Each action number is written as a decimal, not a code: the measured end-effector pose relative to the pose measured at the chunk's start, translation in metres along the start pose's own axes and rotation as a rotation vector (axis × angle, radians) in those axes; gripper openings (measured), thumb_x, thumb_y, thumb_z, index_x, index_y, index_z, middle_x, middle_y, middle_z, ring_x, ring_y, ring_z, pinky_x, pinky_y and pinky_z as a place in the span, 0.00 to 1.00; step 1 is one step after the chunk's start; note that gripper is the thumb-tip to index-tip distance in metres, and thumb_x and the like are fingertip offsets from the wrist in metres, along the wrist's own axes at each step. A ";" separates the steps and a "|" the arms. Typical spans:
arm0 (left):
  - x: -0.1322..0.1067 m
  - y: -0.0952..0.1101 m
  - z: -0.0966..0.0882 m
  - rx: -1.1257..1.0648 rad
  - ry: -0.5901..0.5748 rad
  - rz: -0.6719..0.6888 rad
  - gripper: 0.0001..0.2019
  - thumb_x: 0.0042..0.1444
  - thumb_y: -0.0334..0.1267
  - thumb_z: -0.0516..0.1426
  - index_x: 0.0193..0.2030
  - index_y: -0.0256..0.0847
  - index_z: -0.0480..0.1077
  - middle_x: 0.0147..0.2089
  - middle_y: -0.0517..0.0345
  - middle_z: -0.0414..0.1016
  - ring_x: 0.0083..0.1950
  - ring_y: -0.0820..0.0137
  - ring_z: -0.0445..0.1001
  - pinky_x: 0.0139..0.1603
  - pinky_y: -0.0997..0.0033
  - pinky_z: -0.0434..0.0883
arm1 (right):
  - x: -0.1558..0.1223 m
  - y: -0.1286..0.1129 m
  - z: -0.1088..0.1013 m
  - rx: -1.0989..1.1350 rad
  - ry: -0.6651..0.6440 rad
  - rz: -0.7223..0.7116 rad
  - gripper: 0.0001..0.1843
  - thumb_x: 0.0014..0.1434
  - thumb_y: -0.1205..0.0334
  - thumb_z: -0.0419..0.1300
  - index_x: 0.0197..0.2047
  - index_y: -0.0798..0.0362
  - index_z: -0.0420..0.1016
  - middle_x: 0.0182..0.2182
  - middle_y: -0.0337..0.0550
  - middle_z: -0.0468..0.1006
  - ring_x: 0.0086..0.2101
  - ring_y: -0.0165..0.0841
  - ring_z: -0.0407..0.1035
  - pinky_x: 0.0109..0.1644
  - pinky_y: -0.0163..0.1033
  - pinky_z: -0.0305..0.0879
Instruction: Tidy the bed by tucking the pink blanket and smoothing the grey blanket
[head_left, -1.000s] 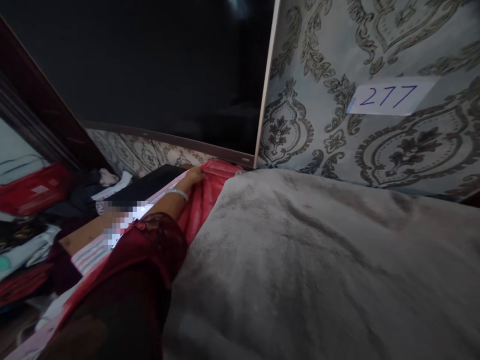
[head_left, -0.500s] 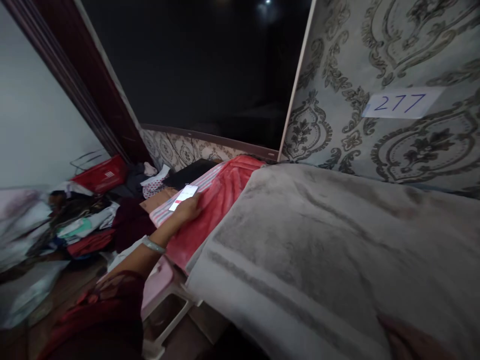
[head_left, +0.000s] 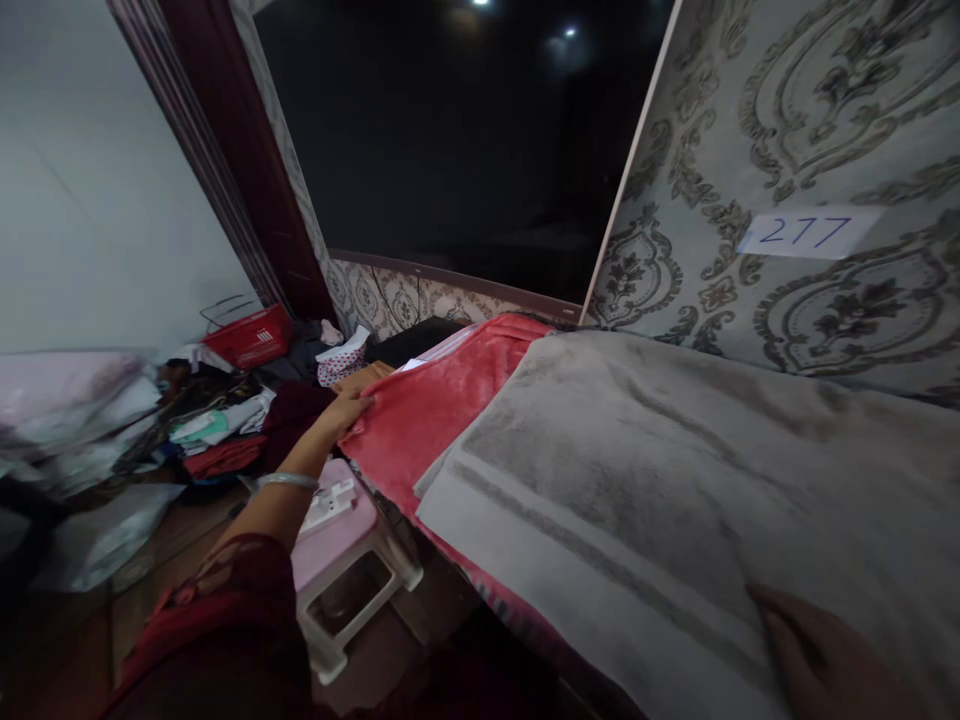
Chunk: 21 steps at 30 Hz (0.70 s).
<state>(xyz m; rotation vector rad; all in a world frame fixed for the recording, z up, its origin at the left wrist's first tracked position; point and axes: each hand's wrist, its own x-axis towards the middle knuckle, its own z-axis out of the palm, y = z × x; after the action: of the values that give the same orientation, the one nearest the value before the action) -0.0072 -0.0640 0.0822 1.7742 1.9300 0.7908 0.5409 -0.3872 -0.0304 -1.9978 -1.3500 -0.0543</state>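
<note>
A red plush towel [head_left: 431, 415] lies partly beneath a large grey towel [head_left: 570, 470]. My left hand [head_left: 346, 412] is closed on the red towel's far left corner and draws it taut. Just beyond the red edge, a thin strip of the lit phone [head_left: 412, 364] shows beside striped cloth [head_left: 450, 345]; the red towel hides most of it. At the lower right, my right hand [head_left: 817, 650] rests on the grey towel with its fingers apart. Part of that hand runs out of the picture.
A pink stool [head_left: 337, 530] with a white power strip [head_left: 332, 500] stands below my left arm. Piled clothes [head_left: 225, 430] and a red basket [head_left: 251, 335] lie on the left. Behind the towels, a dark screen [head_left: 457, 130] hangs on the patterned wall [head_left: 825, 170].
My left hand has moved left and gripped the red towel's corner. The towel is spread flatter and now covers most of the phone. The view has shifted slightly left.
</note>
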 end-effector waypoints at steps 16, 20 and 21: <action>-0.043 -0.004 0.036 0.624 -0.103 0.259 0.22 0.62 0.28 0.47 0.58 0.42 0.72 0.58 0.44 0.72 0.57 0.59 0.74 0.57 0.64 0.71 | 0.000 0.002 -0.001 -0.012 0.002 -0.014 0.25 0.60 0.41 0.51 0.37 0.48 0.83 0.38 0.51 0.82 0.39 0.51 0.76 0.42 0.55 0.73; -0.043 -0.004 0.038 0.687 -0.039 0.186 0.19 0.61 0.32 0.50 0.55 0.38 0.73 0.56 0.39 0.72 0.60 0.52 0.70 0.58 0.57 0.70 | 0.001 0.003 0.000 -0.017 -0.003 -0.031 0.27 0.60 0.41 0.49 0.38 0.50 0.83 0.39 0.51 0.82 0.39 0.50 0.76 0.44 0.53 0.73; -0.042 -0.005 0.037 0.692 -0.044 0.187 0.19 0.61 0.32 0.50 0.56 0.38 0.72 0.56 0.39 0.72 0.60 0.51 0.71 0.57 0.56 0.71 | 0.003 0.004 0.001 -0.023 -0.011 -0.032 0.27 0.60 0.41 0.50 0.38 0.50 0.83 0.39 0.51 0.82 0.39 0.49 0.76 0.44 0.52 0.73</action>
<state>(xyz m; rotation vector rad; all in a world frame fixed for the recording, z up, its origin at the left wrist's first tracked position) 0.0174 -0.1010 0.0470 2.3562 2.1892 0.1151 0.5447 -0.3852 -0.0322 -1.9982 -1.3948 -0.0738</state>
